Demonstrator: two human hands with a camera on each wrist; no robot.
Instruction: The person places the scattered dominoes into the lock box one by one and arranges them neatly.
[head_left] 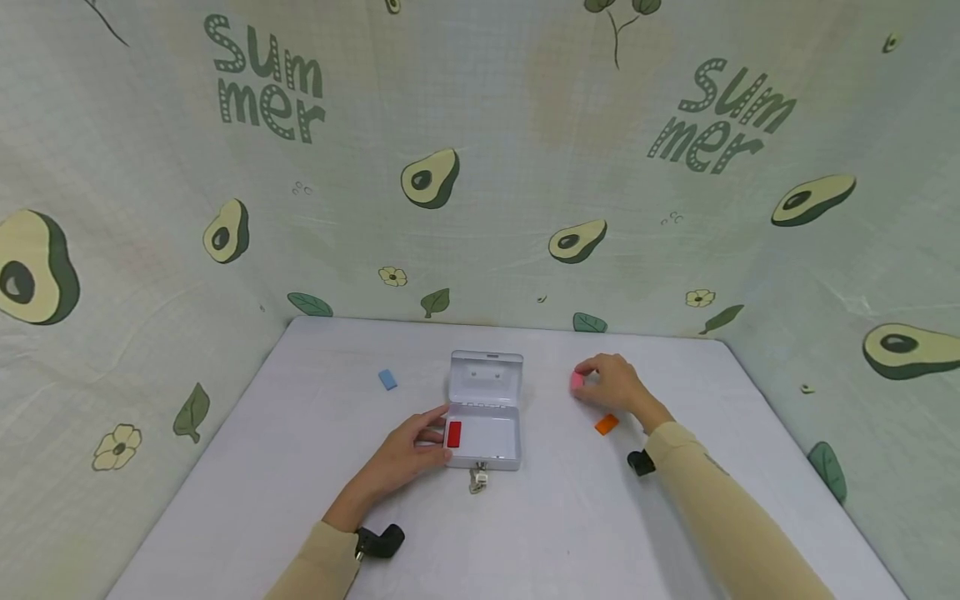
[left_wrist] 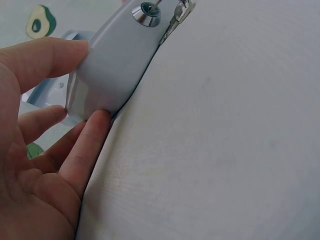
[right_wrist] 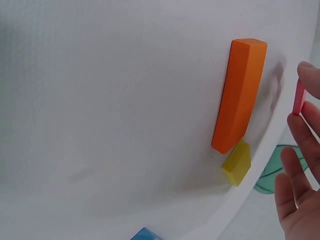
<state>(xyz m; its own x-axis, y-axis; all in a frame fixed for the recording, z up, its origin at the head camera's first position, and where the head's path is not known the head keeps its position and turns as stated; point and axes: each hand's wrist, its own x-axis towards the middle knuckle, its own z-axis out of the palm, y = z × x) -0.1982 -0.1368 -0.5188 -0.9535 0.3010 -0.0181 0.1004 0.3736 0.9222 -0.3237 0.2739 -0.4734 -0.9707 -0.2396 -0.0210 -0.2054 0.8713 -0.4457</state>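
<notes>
A light-coloured metal cash box (head_left: 486,458) stands with its lid (head_left: 486,377) raised. Inside it, against the left wall, lies a red block (head_left: 454,434). My left hand (head_left: 408,454) holds the box at its left side, thumb at the front corner and fingers along the side wall. Keys (left_wrist: 176,21) hang at the lock (left_wrist: 146,14) on the front. To the right of the box, my right hand (head_left: 617,385) pinches a pink block (right_wrist: 299,97) between thumb and fingers, raised off the table in the right wrist view.
An orange block (head_left: 607,424) lies near my right wrist. Beside it is a yellow block (right_wrist: 237,163), hidden in the head view. A light blue block (head_left: 387,379) lies left of the box. Patterned cloth (head_left: 495,275) borders the white table (head_left: 337,358).
</notes>
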